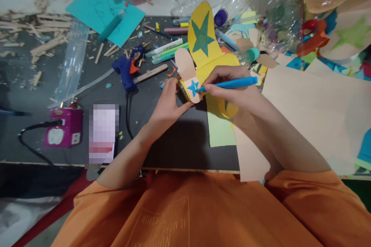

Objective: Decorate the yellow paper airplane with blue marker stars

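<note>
A blue felt-tip pen (240, 82) is gripped in my right hand (232, 85), its tip on a blue star (193, 88) drawn on a pale peach paper piece. That piece belongs to a paper craft (207, 63) with yellow wing-like parts; a green star (202, 36) marks the upper one. My left hand (171, 98) closes around the craft's lower left end, thumb below and fingers above. Another yellow part with a dark star shows below my right hand. What lies under the paper is mostly hidden.
A blue hot glue gun (126, 71) lies left of the craft, its cord running down. Several markers (168, 51) lie behind. A purple power socket (63, 127) and phone (102, 133) sit at left; peach sheets (315, 119) at right. Wood scraps and plastic bottles clutter the back.
</note>
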Action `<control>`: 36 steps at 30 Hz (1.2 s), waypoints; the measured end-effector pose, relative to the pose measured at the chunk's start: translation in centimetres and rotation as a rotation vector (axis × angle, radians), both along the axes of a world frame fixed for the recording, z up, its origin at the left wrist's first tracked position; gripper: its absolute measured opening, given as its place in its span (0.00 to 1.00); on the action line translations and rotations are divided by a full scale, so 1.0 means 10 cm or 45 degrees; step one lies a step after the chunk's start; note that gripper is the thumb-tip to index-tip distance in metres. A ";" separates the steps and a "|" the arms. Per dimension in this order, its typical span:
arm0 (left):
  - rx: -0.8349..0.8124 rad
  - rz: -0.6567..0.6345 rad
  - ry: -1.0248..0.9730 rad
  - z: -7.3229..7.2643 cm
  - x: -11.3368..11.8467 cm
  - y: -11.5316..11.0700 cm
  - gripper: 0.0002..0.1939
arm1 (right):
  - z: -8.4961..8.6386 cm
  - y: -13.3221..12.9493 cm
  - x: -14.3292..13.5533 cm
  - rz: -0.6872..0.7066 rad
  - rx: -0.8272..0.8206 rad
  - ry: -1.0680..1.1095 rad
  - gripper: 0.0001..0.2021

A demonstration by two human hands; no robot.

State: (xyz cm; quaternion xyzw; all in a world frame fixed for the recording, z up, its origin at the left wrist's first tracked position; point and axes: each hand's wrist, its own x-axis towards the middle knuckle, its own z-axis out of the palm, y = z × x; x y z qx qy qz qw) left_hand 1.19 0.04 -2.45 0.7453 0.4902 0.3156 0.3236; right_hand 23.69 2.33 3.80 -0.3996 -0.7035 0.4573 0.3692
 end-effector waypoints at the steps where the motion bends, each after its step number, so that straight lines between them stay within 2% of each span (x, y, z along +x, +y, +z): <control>1: -0.006 -0.001 -0.010 0.00 0.00 0.00 0.33 | 0.00 0.00 0.00 -0.015 0.002 0.004 0.15; 11: 0.024 -0.005 -0.011 0.00 0.00 0.00 0.34 | 0.01 0.00 0.01 -0.022 -0.001 -0.001 0.13; 18: 0.049 0.003 0.038 -0.03 0.01 0.01 0.34 | -0.05 0.03 0.04 0.060 0.068 0.034 0.13; 27: 0.005 -0.012 -0.021 -0.03 -0.01 0.01 0.33 | -0.03 0.00 0.00 0.044 0.005 0.087 0.13; 36: 0.049 -0.040 -0.031 -0.03 -0.01 0.00 0.33 | -0.02 0.02 0.02 0.056 -0.001 0.068 0.12</control>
